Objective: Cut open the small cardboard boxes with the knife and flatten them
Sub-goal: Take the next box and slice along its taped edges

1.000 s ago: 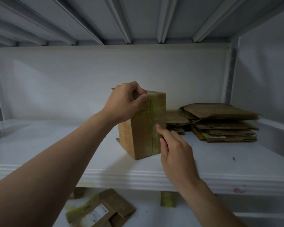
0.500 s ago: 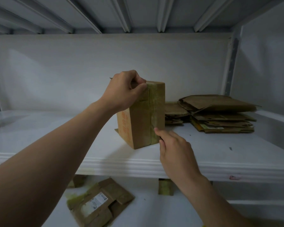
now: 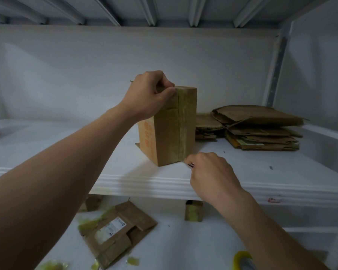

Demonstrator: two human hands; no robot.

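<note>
Left hand [image 3: 148, 94]: fingers and thumb curled over the top near edge of the small cardboard box [image 3: 170, 131], gripping it. The box stands upright on the white shelf [image 3: 66, 152] directly under that hand, taped seam towards the camera. Right hand [image 3: 213, 172]: clenched round the knife [image 3: 189, 165]. Only its dark tip shows, at the seam's bottom end; contact unclear. Stack of flattened cartons [image 3: 258, 129]: on the shelf beyond and right of the right hand.

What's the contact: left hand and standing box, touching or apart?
Touching. Head view: left hand grips the top of the standing box, thumb pressed on its front face.
</note>
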